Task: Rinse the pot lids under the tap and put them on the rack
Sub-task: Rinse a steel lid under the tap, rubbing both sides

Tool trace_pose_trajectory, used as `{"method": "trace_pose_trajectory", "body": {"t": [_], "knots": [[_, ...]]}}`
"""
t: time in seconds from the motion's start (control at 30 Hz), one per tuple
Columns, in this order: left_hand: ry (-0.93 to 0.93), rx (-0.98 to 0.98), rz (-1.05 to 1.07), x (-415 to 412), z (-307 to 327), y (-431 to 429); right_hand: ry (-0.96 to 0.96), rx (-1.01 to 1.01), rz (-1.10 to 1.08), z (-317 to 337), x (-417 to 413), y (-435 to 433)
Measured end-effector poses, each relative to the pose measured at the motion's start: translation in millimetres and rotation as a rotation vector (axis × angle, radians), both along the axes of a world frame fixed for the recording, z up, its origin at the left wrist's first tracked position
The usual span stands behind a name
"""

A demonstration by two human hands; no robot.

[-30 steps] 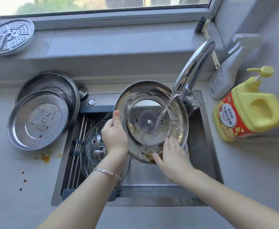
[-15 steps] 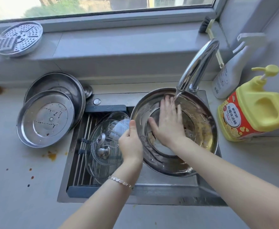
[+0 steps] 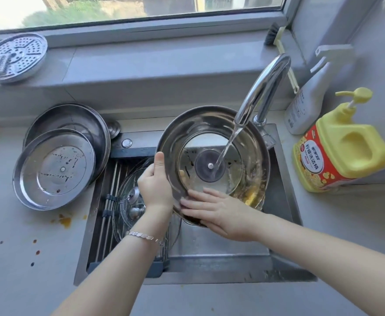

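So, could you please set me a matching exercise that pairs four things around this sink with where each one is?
Things:
1. held lid
2. glass lids
3. soap jug
4. steamer plate

Places:
A. on the windowsill
B. under the tap, in its stream
C. on the rack
D. on the right counter

Pairs: 1-B, 2-C, 3-D, 4-A
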State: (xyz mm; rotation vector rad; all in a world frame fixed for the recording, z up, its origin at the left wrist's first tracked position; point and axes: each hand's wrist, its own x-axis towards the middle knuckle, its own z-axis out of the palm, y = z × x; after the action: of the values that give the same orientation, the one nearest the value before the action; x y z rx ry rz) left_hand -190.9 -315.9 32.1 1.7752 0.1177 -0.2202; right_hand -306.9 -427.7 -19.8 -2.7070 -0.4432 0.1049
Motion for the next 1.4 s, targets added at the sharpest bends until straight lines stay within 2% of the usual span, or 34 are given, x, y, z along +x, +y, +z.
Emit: {"method": "trace_pose_trajectory", "body": {"t": [0.1, 0.27, 0.4, 0.5, 0.67, 0.73, 0.9, 1.03, 1.1, 1.2, 1.3, 1.4], "knots": [[-0.008, 0.064, 0.046, 7, 4, 7, 0.031, -0.034, -0.061, -11, -30, -25], [-0.04, 0.099, 0.082, 4, 7, 7, 0.014, -0.126, -0.312, -15, -42, -45], [-0.042, 0.113, 0.08, 4, 7, 3, 0.011, -0.022, -0.265, -16, -37, 9], [-0.059, 0.11, 0.076, 5, 7, 5, 0.02, 0.048, -0.196, -19, -42, 4], [-0.023, 0.08, 0.149, 6, 11, 5, -0.081, 0.008, -0.442, -15, -39, -10], [-0.027, 0.066, 0.161, 6, 13, 0, -0.111, 0.105, -0.478, -14, -36, 15], [-0.129, 0.053, 0.129, -1, 14, -5, -0.085, 0.507, -0.513, 0, -15, 56], [-0.143, 0.032, 0.195, -3, 16, -6, -0.124, 0.627, -0.532, 7, -8, 72], [-0.116, 0.013, 0.219, -1, 16, -5, -0.136, 0.575, -0.485, 6, -11, 73], [-0.107, 0.066, 0.184, 11, 18, 7, -0.222, 0.303, -0.348, -11, -23, 37], [-0.125, 0.164, 0.038, 28, 25, 17, -0.306, 0.048, -0.229, -27, -39, -12], [-0.052, 0.333, -0.132, 46, 30, 18, -0.348, -0.043, -0.134, -28, -38, -47]]}}
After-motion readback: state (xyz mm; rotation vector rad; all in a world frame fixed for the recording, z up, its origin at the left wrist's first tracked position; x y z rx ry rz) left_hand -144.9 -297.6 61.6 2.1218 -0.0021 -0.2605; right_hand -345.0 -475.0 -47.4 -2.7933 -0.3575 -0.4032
